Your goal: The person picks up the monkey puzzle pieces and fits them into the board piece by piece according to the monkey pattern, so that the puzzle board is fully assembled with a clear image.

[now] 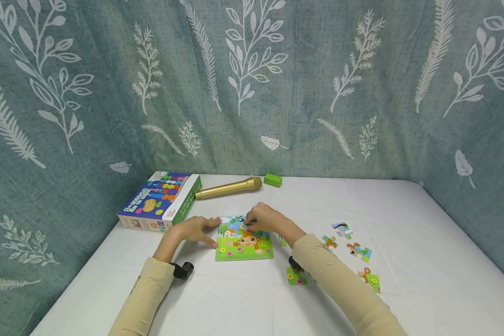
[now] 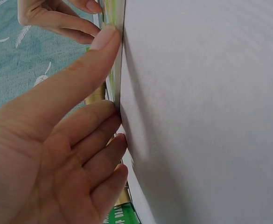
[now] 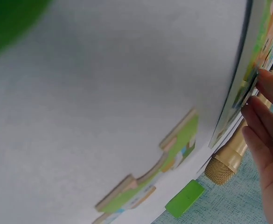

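A square picture puzzle board lies on the white table, showing a cartoon monkey on green grass with flowers. At its left edge my left hand spreads, with thumb and fingertips touching the border. In the left wrist view the thumb lies straight along the board's side, the other fingers loosely bent. Over the board's upper right part, my right hand pinches a puzzle piece between thumb and fingertips, low against the picture. The fingers hide most of this piece.
Several loose puzzle pieces are scattered to the right, some partly under the right forearm. A flower-patterned piece lies near the right wrist. Behind the board are a gold microphone and a green block. A colourful box stands back left.
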Action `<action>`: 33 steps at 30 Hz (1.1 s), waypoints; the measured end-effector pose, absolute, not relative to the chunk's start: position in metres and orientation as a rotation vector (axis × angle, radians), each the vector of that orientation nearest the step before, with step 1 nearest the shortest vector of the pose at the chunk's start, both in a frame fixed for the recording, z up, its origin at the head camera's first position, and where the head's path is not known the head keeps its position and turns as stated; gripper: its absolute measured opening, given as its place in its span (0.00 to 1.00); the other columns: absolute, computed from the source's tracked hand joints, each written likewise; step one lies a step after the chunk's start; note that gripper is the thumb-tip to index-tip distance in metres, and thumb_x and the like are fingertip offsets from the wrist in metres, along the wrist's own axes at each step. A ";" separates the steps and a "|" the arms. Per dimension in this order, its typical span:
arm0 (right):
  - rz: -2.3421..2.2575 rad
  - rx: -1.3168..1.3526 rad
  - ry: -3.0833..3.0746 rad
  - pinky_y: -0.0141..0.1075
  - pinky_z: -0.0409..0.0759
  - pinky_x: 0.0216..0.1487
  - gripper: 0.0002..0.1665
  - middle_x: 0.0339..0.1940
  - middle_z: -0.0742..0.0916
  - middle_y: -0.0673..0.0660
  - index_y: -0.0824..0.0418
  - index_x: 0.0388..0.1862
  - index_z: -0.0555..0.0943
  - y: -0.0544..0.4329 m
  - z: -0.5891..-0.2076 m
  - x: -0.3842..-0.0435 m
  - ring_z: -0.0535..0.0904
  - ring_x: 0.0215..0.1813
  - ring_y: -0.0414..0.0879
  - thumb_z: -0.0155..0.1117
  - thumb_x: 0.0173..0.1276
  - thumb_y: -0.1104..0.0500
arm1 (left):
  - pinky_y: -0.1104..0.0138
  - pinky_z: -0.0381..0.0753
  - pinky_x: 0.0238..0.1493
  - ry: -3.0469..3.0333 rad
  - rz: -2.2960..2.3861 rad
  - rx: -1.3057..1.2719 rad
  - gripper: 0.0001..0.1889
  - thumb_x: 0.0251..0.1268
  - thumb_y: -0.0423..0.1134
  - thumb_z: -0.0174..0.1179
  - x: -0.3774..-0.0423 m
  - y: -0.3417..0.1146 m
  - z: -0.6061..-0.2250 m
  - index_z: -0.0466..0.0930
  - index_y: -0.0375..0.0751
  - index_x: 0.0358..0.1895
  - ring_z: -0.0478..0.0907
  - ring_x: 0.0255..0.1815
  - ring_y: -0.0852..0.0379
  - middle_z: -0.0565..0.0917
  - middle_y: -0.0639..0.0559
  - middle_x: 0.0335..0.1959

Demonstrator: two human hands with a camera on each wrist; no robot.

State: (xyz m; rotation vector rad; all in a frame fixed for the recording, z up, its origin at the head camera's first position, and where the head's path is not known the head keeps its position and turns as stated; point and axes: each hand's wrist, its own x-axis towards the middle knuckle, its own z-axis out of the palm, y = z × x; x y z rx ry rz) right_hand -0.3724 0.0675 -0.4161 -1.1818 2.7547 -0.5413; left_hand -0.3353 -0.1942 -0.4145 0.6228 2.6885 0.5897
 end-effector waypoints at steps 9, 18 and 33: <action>-0.531 -1.225 2.733 0.37 0.81 0.53 0.13 0.53 0.85 0.59 0.63 0.48 0.86 0.065 -0.415 -0.369 0.81 0.56 0.51 0.69 0.63 0.63 | 0.48 0.55 0.72 2.680 0.596 0.613 0.44 0.50 0.51 0.73 -0.335 -0.194 -0.413 0.64 0.42 0.71 0.57 0.72 0.39 0.64 0.39 0.71; -0.519 -1.208 2.770 0.37 0.81 0.52 0.13 0.52 0.85 0.61 0.65 0.47 0.86 0.058 -0.415 -0.366 0.82 0.54 0.52 0.68 0.64 0.65 | 0.48 0.55 0.72 2.688 0.576 0.618 0.45 0.50 0.52 0.73 -0.336 -0.194 -0.415 0.64 0.43 0.72 0.57 0.72 0.39 0.63 0.38 0.71; -0.510 -1.125 2.801 0.38 0.81 0.53 0.14 0.49 0.87 0.58 0.64 0.47 0.86 0.054 -0.414 -0.363 0.82 0.53 0.51 0.70 0.62 0.63 | 0.49 0.56 0.71 2.686 0.584 0.641 0.44 0.51 0.52 0.73 -0.335 -0.195 -0.416 0.64 0.43 0.71 0.58 0.72 0.40 0.64 0.40 0.71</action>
